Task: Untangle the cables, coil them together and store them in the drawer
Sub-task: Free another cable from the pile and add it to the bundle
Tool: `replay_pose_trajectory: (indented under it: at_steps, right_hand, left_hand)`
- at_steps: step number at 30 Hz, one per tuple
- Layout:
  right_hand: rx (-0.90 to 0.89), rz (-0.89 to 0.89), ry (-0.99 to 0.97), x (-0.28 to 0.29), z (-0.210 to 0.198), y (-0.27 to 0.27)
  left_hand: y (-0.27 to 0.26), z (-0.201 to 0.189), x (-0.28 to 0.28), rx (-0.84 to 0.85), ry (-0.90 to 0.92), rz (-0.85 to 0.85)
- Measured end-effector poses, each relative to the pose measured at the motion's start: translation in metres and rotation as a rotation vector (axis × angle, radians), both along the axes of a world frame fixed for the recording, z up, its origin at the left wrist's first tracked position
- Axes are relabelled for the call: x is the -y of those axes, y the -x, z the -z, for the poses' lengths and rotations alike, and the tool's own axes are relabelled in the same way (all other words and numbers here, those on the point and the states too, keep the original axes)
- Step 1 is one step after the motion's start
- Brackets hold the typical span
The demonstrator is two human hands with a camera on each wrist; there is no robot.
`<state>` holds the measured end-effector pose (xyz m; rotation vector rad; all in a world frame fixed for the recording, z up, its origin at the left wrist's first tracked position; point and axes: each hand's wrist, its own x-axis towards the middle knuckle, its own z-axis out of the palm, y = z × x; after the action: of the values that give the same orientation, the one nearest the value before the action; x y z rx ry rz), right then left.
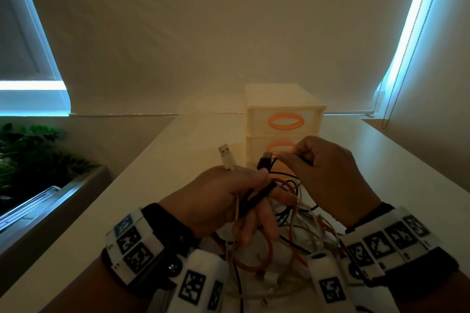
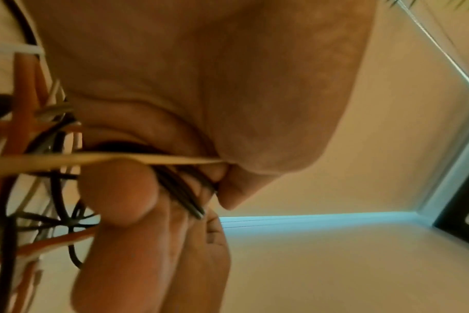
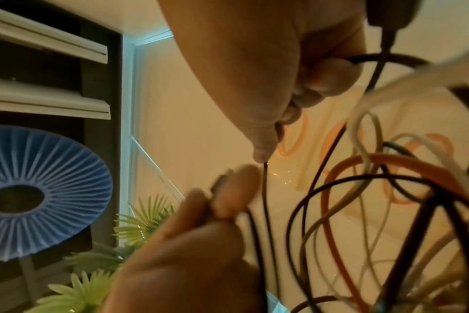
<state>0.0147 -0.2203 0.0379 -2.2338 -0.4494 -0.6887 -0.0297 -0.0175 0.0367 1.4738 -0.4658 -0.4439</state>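
A tangle of orange, white and black cables (image 1: 292,231) lies on the white table (image 1: 157,185) between my wrists. My left hand (image 1: 244,193) grips a white cable, whose white USB plug (image 1: 227,157) sticks up above the knuckles, together with some black cable strands (image 2: 180,188). My right hand (image 1: 287,157) is raised just right of it and pinches a thin black cable (image 3: 265,190) close to a black USB plug (image 1: 264,160). The cream drawer unit (image 1: 283,99) with orange handles stands behind the hands, its drawers closed.
A planter with green foliage (image 1: 30,160) sits beyond the table's left edge. Roller blinds cover the windows, and a bead chain (image 1: 396,84) hangs at the right. A blue ribbed disc (image 3: 40,190) shows in the right wrist view.
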Motion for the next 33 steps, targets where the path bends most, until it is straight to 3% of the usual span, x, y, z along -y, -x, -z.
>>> replay_pose_trajectory:
  at_steps: [3, 6, 9, 13, 17, 22, 30, 33]
  right_hand:
    - [-0.059, -0.149, -0.107, -0.01, -0.01, 0.013]
    - [-0.169, -0.444, -0.204, -0.023, -0.017, 0.035]
    - [-0.134, -0.48, -0.106, -0.031, -0.003, 0.036]
    - [-0.135, -0.486, 0.043, -0.038, 0.015, 0.026]
    - [-0.163, -0.536, 0.068, -0.036, 0.015, 0.022]
    - [-0.216, -0.591, 0.116, -0.034, 0.016, 0.024]
    - [-0.4, -0.589, 0.006, -0.017, 0.012, 0.015]
    - [-0.373, -0.557, -0.021, -0.015, 0.009, 0.015]
  left_hand:
    - [-0.003, 0.003, 0.007, 0.014, -0.052, -0.197]
    - [-0.011, 0.0, 0.006, -0.053, 0.168, -0.403]
    - [-0.014, -0.003, 0.003, -0.107, 0.386, -0.474]
    - [-0.011, -0.009, 0.004, -0.208, 0.664, -0.433]
    - [-0.016, -0.007, -0.003, -0.248, 0.813, -0.423]
    - [-0.018, -0.009, -0.007, -0.243, 0.835, -0.392]
    - [-0.023, -0.012, -0.029, -0.23, 0.926, -0.374]
    - [-0.021, -0.014, -0.031, -0.214, 0.94, -0.269]
